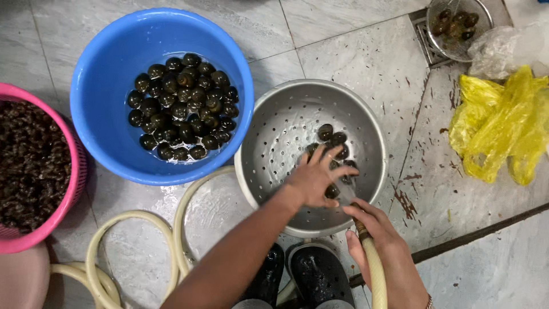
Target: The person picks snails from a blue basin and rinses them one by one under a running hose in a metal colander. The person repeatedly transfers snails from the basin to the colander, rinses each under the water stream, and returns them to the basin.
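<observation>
My left hand reaches into a metal colander on the tiled floor, fingers spread over several dark round snails, with one snail under the palm. My right hand grips the end of a cream water hose, its nozzle aimed into the colander where water runs over the snails. A blue basin to the left holds many more dark snails in water.
A pink basket of small dark shells stands at the far left. Hose loops lie on the floor near my black boots. Yellow plastic bags lie at right; a wire strainer with snails sits over a floor drain.
</observation>
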